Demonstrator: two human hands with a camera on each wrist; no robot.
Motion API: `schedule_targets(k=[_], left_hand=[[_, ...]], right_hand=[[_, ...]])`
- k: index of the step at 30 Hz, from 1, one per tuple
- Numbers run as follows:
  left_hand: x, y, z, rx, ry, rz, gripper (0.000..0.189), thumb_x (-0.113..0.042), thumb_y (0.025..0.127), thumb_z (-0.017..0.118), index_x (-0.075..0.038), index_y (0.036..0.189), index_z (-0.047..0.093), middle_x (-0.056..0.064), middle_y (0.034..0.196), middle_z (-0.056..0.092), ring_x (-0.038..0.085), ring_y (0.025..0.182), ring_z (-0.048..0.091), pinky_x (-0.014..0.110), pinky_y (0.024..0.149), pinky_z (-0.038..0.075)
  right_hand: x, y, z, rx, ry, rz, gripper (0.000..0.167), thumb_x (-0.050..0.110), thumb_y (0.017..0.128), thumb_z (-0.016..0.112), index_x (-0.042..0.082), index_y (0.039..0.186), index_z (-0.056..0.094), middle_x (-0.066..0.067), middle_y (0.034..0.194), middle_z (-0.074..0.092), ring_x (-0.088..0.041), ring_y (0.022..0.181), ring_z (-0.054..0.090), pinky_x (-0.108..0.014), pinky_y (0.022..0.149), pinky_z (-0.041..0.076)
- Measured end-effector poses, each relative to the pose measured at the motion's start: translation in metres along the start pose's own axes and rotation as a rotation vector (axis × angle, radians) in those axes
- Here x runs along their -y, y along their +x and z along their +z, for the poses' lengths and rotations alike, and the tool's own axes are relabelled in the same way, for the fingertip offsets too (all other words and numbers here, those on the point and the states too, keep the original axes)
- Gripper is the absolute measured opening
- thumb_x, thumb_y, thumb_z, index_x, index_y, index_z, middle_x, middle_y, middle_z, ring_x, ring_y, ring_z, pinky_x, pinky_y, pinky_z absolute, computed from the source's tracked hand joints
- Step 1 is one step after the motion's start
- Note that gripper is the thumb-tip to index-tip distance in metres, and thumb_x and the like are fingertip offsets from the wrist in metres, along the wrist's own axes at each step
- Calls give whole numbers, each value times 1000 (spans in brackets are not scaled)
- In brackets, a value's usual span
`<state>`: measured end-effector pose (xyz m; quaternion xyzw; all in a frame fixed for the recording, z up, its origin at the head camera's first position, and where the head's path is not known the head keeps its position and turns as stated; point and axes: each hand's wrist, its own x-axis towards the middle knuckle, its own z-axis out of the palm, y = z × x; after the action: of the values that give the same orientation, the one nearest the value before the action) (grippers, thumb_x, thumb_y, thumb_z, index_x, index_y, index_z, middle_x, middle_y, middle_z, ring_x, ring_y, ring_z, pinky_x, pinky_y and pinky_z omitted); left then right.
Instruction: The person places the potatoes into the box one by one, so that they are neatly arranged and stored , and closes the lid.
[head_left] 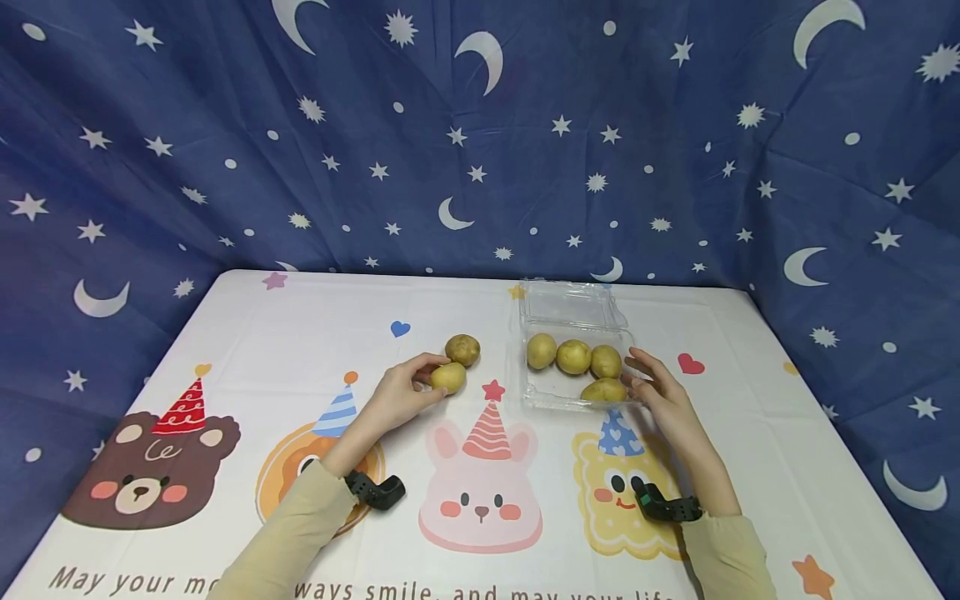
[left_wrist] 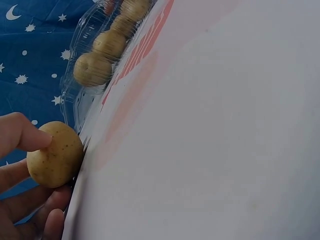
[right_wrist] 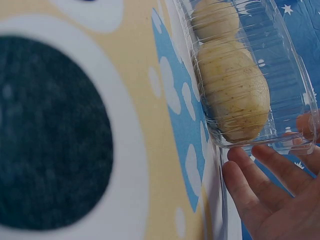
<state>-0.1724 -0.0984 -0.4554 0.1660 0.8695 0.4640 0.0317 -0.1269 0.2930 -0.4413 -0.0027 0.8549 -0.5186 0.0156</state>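
Note:
My left hand [head_left: 396, 398] pinches a smooth yellow potato [head_left: 448, 378] between thumb and fingers, low over the table. Just behind it lies a darker, browner potato [head_left: 462, 350]. In the left wrist view the thumb presses on the side of the held potato [left_wrist: 55, 155]. To the right is a clear plastic clamshell box [head_left: 551, 395], its lid [head_left: 570, 305] folded back, with several potatoes inside. My right hand [head_left: 667, 400] rests at the box's right side, fingers fairly straight. In the right wrist view its fingertips touch or nearly touch the box wall, beside a large potato [right_wrist: 235, 95].
A white cloth [head_left: 337, 325] printed with cartoon animals and lettering covers the table. Behind and at both sides hangs a dark blue curtain [head_left: 525, 192] with moons and stars. Each wrist wears a black camera band [head_left: 375, 490].

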Motion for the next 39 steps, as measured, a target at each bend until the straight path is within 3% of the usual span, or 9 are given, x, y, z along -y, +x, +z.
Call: schedule_targets(k=[6,23,26,30,32,39], left_hand=[[2,0,0,-12,-15,-5,40,-11,81,71,-10,121,63,10,108,70,20,93,62,21,74,50],[0,-1,-2,-34,-34,-38,37,-9,82,69,-9,118,66,11,102,70,17,84,63,23,71,49],[-1,-1,-2,-28,-41,-39,36,-10,82,69,-9,118,66,11,100,70,18,84,63,23,71,50],[-3,-1,-2,-24,-41,-49,36,-11,82,70,-10,118,66,10,100,70,17,84,63,22,71,49],[-5,-2,-2,-20,-37,-46,36,-11,82,69,-10,118,66,10,100,70,17,84,63,22,72,49],[-11,0,2,-14,-44,-16,37,-10,81,70,-10,118,66,10,95,69,18,82,62,23,70,50]], right_hand=[[0,0,0,0,-3,1,51,16,102,40,9,151,26,-22,149,38,-42,130,47,-3,85,41],[0,0,0,0,-15,-4,51,16,102,39,9,151,27,-22,149,38,-43,129,47,-3,85,42],[0,0,-1,-5,-11,-9,51,17,102,40,10,151,28,-22,149,39,-35,128,52,-4,85,43],[1,0,-1,3,13,-19,51,17,102,42,9,150,28,-22,148,39,-7,120,57,-6,87,44],[1,0,-1,6,23,-21,51,16,102,42,8,150,28,-23,148,38,0,117,55,-7,87,45],[-1,0,-3,-3,11,-14,51,15,102,42,10,150,29,-22,148,39,-11,122,56,-9,88,46]])
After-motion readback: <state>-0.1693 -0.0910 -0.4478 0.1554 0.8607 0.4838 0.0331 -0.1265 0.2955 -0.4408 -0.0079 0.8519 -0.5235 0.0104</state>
